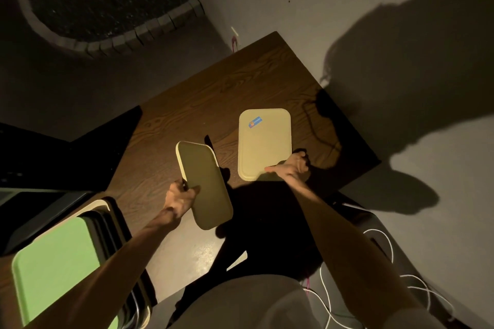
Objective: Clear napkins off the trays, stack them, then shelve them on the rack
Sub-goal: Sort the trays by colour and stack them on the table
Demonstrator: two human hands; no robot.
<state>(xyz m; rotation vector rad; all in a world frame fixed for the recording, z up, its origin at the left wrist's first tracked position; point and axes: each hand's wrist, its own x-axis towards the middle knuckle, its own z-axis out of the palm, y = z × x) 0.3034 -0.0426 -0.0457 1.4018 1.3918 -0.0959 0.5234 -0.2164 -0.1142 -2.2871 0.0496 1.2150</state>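
A cream tray point(263, 141) with a blue sticker lies flat on the wooden table point(213, 99). My right hand point(290, 168) grips its near right corner, thumb lying on top of the rim. My left hand point(180, 199) holds a second cream tray point(205, 184) by its long edge, tilted up on its side above the table's near edge. At the lower left a green tray point(58, 264) tops a stack of dark and cream trays point(112, 222). No napkin shows on any tray.
A grey wall runs along the table's right side, crossed by my shadow. White cables point(385, 278) lie on the floor at the lower right. A dark cord point(315, 125) trails over the table's right part. Dark furniture stands at the left.
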